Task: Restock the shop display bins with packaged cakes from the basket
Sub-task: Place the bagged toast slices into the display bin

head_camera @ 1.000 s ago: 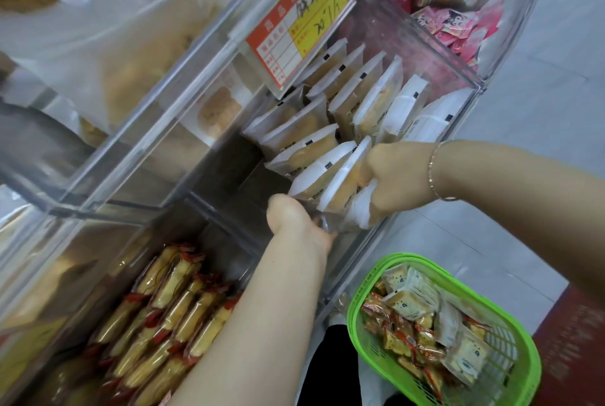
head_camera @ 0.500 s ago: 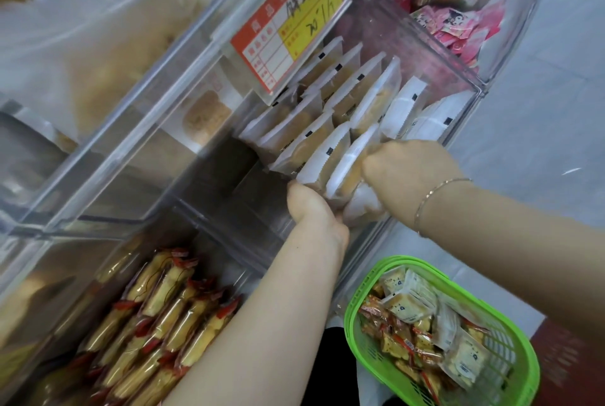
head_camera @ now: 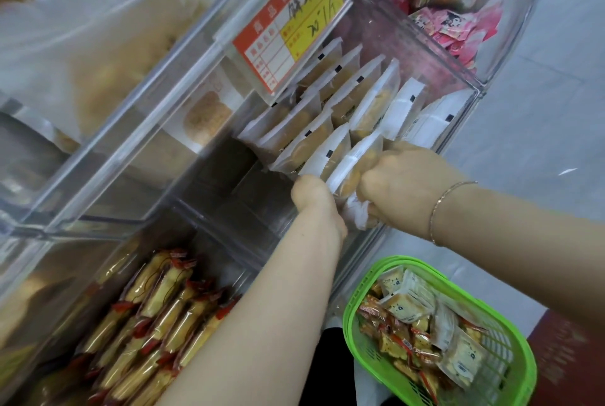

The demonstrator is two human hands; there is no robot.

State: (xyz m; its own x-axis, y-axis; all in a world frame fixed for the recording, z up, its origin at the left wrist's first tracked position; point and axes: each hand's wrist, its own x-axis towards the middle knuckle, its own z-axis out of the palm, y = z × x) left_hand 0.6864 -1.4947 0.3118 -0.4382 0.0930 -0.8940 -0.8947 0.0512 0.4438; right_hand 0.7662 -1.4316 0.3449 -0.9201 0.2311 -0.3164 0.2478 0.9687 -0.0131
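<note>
- Packaged cakes (head_camera: 343, 101): flat white-edged sachets with tan cake showing, standing on edge in two slanting rows inside a clear display bin (head_camera: 458, 78); long axes run from lower left to upper right, sealed edges up.
- Right hand (head_camera: 402, 183): fingers curled round a white packet (head_camera: 357, 212) at the near end of the front row; a thin bracelet (head_camera: 448, 206) on the wrist.
- Left hand (head_camera: 316, 199): fingers bent against the near packets from the left; whether it grips one cannot be told.
- Price card (head_camera: 288, 29): orange and yellow, handwritten figures, not legible with certainty; it hangs over the rows' far ends.
- Green basket (head_camera: 510, 382): lower right, holding mixed packets.
- Lower bin (head_camera: 147, 324): yellow bars with red ends.
- Upper right bin (head_camera: 458, 26): pink and red wrappers.
</note>
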